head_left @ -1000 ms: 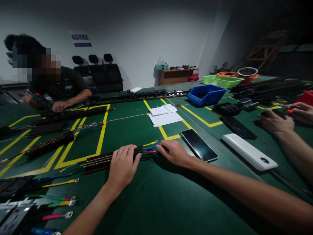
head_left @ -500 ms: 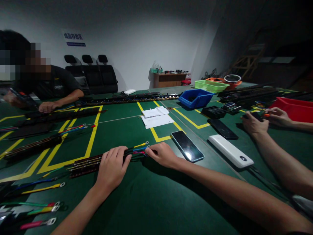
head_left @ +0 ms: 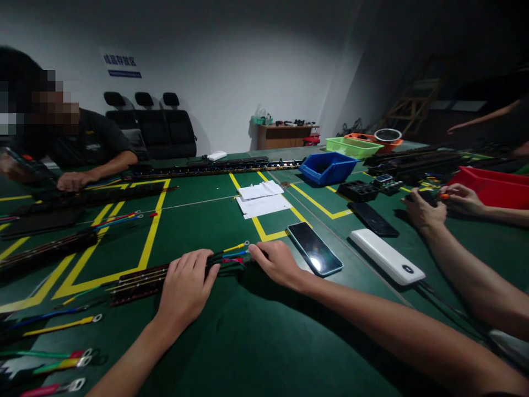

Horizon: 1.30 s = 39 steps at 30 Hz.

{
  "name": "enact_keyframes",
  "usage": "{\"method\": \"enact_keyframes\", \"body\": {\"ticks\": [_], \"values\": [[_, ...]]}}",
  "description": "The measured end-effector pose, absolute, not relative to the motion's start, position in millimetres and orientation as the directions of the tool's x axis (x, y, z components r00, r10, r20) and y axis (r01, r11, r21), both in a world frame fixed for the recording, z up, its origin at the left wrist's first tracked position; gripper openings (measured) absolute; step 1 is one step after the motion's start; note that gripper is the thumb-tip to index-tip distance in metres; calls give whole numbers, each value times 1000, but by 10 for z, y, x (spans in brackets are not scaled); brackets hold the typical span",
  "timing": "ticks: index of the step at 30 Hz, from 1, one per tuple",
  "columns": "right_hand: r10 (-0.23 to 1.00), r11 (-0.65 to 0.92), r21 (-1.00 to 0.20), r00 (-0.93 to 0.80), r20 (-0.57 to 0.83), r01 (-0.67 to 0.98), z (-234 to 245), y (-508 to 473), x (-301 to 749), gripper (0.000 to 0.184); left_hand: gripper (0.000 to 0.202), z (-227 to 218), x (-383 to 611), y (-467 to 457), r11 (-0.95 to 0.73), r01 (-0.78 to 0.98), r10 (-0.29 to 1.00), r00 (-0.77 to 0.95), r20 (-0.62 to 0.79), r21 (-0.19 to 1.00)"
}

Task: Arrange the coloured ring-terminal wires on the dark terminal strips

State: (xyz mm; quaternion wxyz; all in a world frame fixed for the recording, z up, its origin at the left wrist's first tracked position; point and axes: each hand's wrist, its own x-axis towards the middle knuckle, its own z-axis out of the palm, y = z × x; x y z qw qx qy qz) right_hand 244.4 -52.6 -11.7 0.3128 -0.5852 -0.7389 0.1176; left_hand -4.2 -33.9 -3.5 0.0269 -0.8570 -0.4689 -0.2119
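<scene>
My left hand (head_left: 188,284) lies wrapped over the cable end of a long dark circuit board (head_left: 138,284) with gold-coloured strips. From under its fingers come short cables in heat-shrink: a yellow cable (head_left: 234,248) with a bare ring terminal (head_left: 247,243), a blue cable (head_left: 235,254) and a red one (head_left: 232,260). My right hand (head_left: 278,263) has thumb and forefinger pinched at the tip of the blue cable, whose end is hidden by the fingers. The board rests on the green table (head_left: 231,342).
Loose cables with ring terminals (head_left: 85,358) lie at near left. A phone (head_left: 316,248), white power bank (head_left: 386,256), paper sheets (head_left: 264,205) and blue bin (head_left: 328,167) stand ahead and right. Co-workers' hands work at far left (head_left: 76,181) and right (head_left: 425,209).
The view has shifted slightly, so most things sit a little further left. Both my hands keep nearly the same hold. Another person's arm has come into view at the upper right.
</scene>
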Motion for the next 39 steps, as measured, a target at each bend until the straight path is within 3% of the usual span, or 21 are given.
{"method": "enact_keyframes", "body": {"ticks": [3,7,12,15,18,21,26,31,35,39], "values": [[947,281,-558,-131,293,781,-88,-517,2443,42,38,-39,-41,-344,-565,810,788,473,393,156],[908,416,-630,-262,327,656,-102,-539,2441,17,37,-53,-43,-347,-567,808,783,467,411,162],[905,419,-614,-255,340,668,-126,-546,2444,11,37,-43,-35,-353,-566,810,782,470,409,152],[935,313,-613,-122,334,725,-125,-519,2441,23,36,-26,-25,-359,-564,811,785,469,404,154],[950,242,-666,-32,312,705,-130,-494,2445,20,36,-21,-20,-363,-565,808,788,469,399,168],[934,328,-729,-93,344,601,-131,-503,2462,23,36,-29,-22,-367,-567,805,785,464,410,176],[873,488,-731,-263,411,477,-127,-548,2484,49,35,-38,-25,-368,-559,808,792,455,407,185],[898,384,-678,-81,433,627,-166,-502,2476,18,36,-36,-27,-369,-560,802,797,455,397,206],[923,317,-638,-74,377,702,-191,-474,2474,26,35,-52,-29,-373,-564,799,790,450,416,207],[899,403,-640,-150,412,654,-175,-487,2470,25,34,-63,-32,-375,-566,799,786,450,424,204]]}}
